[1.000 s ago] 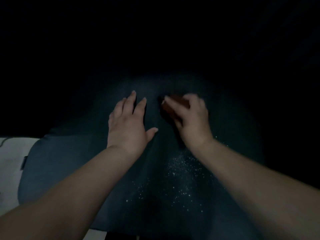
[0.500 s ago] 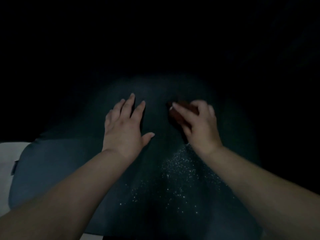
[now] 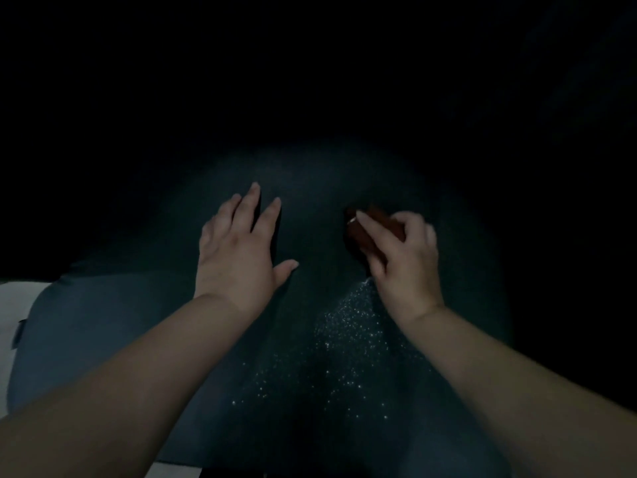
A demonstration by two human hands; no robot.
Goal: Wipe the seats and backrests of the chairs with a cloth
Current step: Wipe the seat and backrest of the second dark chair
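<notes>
A single wide-angle view from a camera worn on the person's head, facing forward and steeply downward. It sits close above a dark padded chair seat (image 3: 103,322), which fills the lower and middle part of the frame. Both forearms enter from the near bottom corners and reach away toward the far side, the left hand (image 3: 238,250) left of centre and the right hand (image 3: 403,260) right of centre. The far, upper half of the frame is almost black. A pale floor strip (image 3: 13,305) shows at the near left edge.
</notes>
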